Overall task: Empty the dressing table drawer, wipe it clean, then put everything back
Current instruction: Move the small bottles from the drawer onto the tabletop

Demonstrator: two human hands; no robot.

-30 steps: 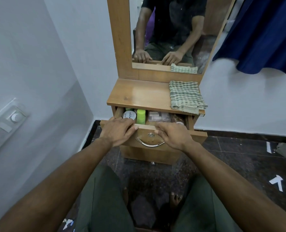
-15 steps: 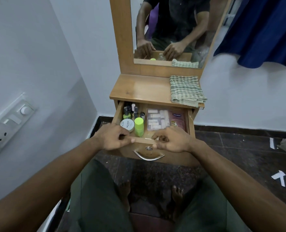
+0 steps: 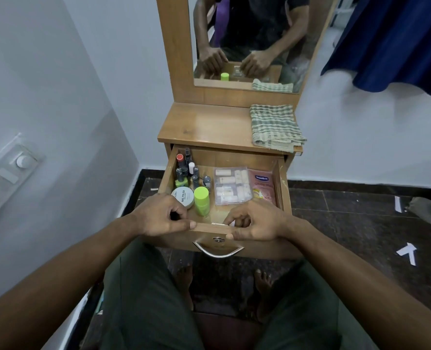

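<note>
- I have the drawer (image 3: 281, 178) of the dressing table pulled well out toward my knees, with everything inside it on show, so I judge I am at the very start: drawer open, nothing lifted out yet.
- My left hand (image 3: 158, 215) grips the drawer's front edge on its left part, thumb laid along the top of the front panel and fingers curled over into the drawer.
- My right hand (image 3: 256, 222) pinches the same edge on its right part, fingers bent over the lip and thumb on the panel, just above the metal handle (image 3: 218, 251).
- Inside the drawer, at the front left, the round nail polish remover tub (image 3: 184, 195) sits just beside my left hand, touching or nearly touching the lime-green capped bottle (image 3: 201, 200) to its right.
- Behind those, in the drawer's left back corner, stands a cluster of small nail polish bottles (image 3: 186, 170), upright and packed close.
- In the middle of the drawer lies the clear plastic box of small pale rolls (image 3: 232, 185), and against the drawer's right wall the pink Vaseline sachet (image 3: 262, 185) lies flat.
- The checked cloth (image 3: 275, 127) waits folded on the desk (image 3: 204, 127) above the drawer, at its right end, a corner hanging over the edge.
- Next I would let go of the edge and start lifting things out onto the bare left part of the desk; the crowded upright bottles look easy to topple, so they want taking singly.
</note>
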